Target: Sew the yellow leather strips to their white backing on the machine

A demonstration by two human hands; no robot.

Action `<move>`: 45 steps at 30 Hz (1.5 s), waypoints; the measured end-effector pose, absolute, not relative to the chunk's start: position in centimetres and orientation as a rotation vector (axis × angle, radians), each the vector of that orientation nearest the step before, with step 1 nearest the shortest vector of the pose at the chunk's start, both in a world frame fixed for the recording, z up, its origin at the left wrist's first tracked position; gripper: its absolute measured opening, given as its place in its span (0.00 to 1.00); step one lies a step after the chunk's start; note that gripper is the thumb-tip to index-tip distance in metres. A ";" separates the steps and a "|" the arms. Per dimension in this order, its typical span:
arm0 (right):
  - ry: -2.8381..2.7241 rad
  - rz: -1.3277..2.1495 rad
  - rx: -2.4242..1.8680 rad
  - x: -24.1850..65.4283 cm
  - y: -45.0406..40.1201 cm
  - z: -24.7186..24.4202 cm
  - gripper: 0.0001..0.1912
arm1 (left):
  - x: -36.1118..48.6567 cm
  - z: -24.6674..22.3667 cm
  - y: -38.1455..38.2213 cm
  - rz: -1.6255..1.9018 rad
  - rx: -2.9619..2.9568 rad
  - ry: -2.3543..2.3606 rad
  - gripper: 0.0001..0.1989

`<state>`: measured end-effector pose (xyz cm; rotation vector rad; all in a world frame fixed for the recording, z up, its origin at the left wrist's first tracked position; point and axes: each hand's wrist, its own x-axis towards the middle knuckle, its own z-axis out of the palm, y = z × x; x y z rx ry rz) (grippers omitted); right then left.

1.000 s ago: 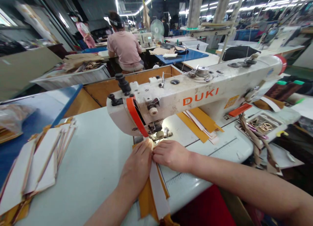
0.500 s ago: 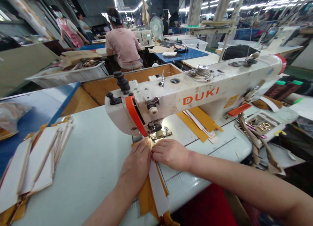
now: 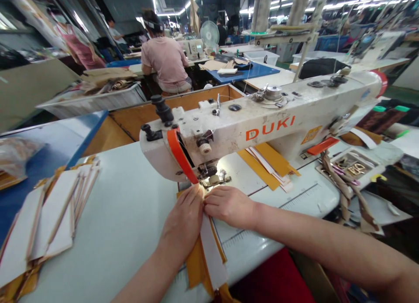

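Two hands, the left [image 3: 181,222] and right [image 3: 229,207], grip one white-backed yellow strip [image 3: 212,255] just before one presser foot [image 3: 213,179].

Pale sewing table [image 3: 124,215] under stacked white panels [image 3: 49,220] and yellow strips [image 3: 262,163]

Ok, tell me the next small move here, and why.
Probably feed the white strip and its mustard backing a little further under the presser foot: the left hand and right hand press the layers together just in front of it, and their top end looks to lie right at the foot.
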<state>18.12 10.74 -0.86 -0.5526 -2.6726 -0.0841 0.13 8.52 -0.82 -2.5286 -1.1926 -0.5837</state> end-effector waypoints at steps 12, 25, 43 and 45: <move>-2.604 0.190 -0.706 21.6 4.3 -0.2 0.14 | -0.3 -1.6 0.6 -0.639 -2.602 -1.145 0.24; -2.472 0.312 -0.546 22.5 1.5 -0.7 0.09 | -0.8 -0.1 -2.9 -0.686 -2.696 -0.792 0.16; -2.514 0.274 -0.508 22.6 1.5 -1.1 0.11 | -0.4 -1.0 -2.8 -0.732 -2.709 -0.760 0.20; -2.507 0.278 -0.510 22.6 1.5 -1.0 0.11 | -0.7 -0.6 -2.8 -0.654 -2.729 -0.725 0.19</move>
